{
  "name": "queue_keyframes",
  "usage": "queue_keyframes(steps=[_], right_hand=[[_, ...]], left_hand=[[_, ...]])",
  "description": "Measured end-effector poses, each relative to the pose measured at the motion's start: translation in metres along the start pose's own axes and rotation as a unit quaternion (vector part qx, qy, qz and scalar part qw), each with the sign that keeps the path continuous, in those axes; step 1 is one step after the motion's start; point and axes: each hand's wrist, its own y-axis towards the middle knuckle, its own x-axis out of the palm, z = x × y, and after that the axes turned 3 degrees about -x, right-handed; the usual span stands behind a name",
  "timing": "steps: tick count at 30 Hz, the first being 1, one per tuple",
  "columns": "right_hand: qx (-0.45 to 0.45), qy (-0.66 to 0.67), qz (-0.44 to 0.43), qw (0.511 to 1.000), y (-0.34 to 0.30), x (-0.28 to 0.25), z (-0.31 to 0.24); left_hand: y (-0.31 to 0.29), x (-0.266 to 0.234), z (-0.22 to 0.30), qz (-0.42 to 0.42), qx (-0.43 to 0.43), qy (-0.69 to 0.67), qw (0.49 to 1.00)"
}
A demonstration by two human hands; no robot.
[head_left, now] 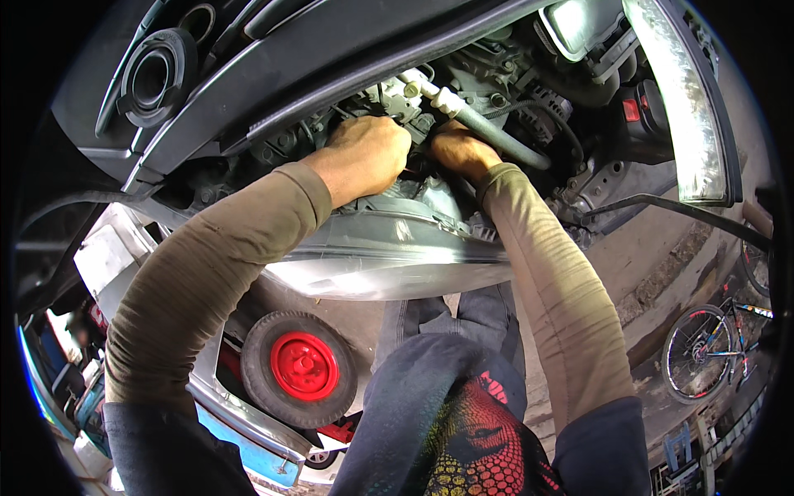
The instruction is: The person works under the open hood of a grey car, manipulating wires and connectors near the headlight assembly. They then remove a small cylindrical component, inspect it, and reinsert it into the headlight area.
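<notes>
Engine-bay hose (498, 135) should be left unstrained; left hand (369, 155) curled, right hand (464, 152) partly hidden; opening, grasps cannot be told.

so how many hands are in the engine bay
2: the left hand among the engine parts, and the right hand by the grey hose. Fingers on both are mostly hidden.

Both hands (364, 155) down inside an engine bay (517, 78), near a grey hose (503, 140), a red-centred wheel (302, 368) lower left.
</notes>
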Motion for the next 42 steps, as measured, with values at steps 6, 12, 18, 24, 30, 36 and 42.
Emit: queue_keyframes(steps=[6, 12, 18, 24, 30, 36, 42], right_hand=[[0.180, 0.315, -0.001, 0.932, -0.017, -0.023, -0.017], [0.051, 0.223, 0.005, 0.973, -0.018, -0.012, -0.017], [0.084, 0.363, 0.015, 0.928, -0.025, -0.005, -0.015], [-0.044, 0.244, 0.097, 0.964, -0.047, -0.010, -0.021], [-0.083, 0.285, -0.017, 0.955, -0.048, -0.032, -0.021], [0.046, 0.351, -0.044, 0.934, -0.046, -0.028, -0.020], [0.082, 0.397, 0.060, 0.912, -0.060, -0.018, -0.026]], left_hand=[[-0.006, -0.005, 0.005, 0.081, 0.030, -0.125, 0.988], [-0.012, -0.010, -0.005, 0.031, 0.053, -0.182, 0.981], [-0.014, -0.015, -0.010, 0.001, 0.022, -0.249, 0.968], [-0.025, -0.020, -0.011, 0.021, 0.007, -0.268, 0.963], [-0.026, -0.023, -0.015, -0.014, -0.061, -0.271, 0.961], [-0.024, -0.012, -0.014, 0.041, -0.057, -0.319, 0.945], [-0.017, -0.004, -0.019, 0.067, 0.020, -0.338, 0.939]])
